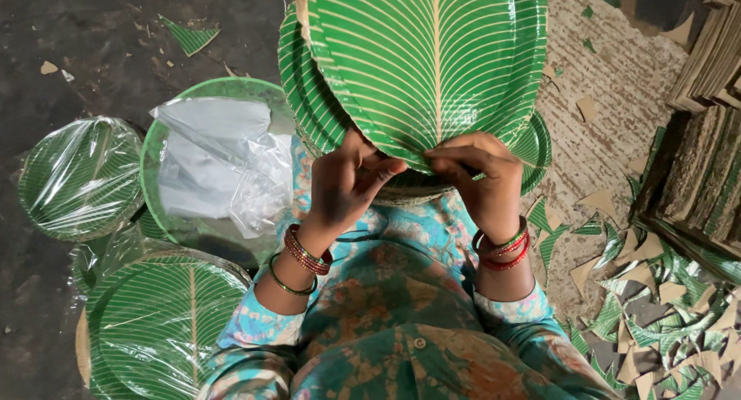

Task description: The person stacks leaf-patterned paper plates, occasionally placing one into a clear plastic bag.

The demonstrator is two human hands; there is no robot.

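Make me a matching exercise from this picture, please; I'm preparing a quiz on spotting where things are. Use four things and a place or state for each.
Things:
1. top plate
2. clear plastic bag
3. wrapped plate stack
4. paper scraps

Places or states:
A. strewn on the floor on the right side
B. sealed in film, far left
C. pinched at its near rim by the left hand and right hand
D. lying crumpled on a green plate

Pairs: 1-C, 2-D, 3-B, 4-A

A single head camera looks steeply down, close over the lap; far floor corners seem dim.
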